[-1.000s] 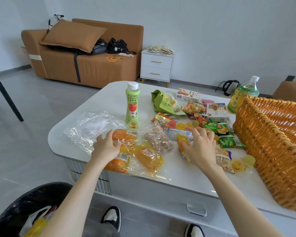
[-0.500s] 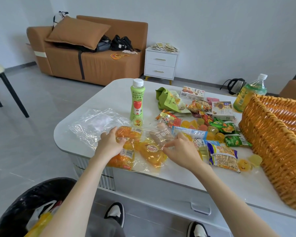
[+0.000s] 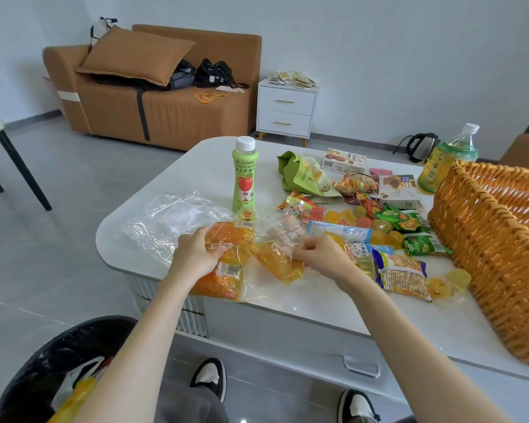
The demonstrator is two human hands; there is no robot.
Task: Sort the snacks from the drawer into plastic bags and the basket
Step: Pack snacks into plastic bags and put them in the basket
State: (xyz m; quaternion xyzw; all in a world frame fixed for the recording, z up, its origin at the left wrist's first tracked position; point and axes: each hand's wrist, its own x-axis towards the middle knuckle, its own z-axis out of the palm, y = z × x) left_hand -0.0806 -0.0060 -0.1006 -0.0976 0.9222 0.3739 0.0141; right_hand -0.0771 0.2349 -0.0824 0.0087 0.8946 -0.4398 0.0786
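Head view: at the white surface's (image 3: 303, 303) near edge we hold the clear plastic bag (image 3: 258, 280) of orange snack packets (image 3: 226, 279), lying crosswise; left hand (image 3: 196, 257) fingers curled round its left end, right hand (image 3: 321, 254) fingers pinching its film. Unsorted foil snack packets (image 3: 403, 273) lie just right, nearest our right hand; woven orange wicker basket (image 3: 483, 239) beyond; green apple-juice bottle (image 3: 245, 181) behind.

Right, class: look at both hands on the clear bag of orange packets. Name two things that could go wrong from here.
1. The juice bottle stands upright just behind the clear bag that the left hand grips and the right hand pinches; a tug might topple it.
2. The bag lies at the near edge of the table, with a bin below; the orange packets could slip off.
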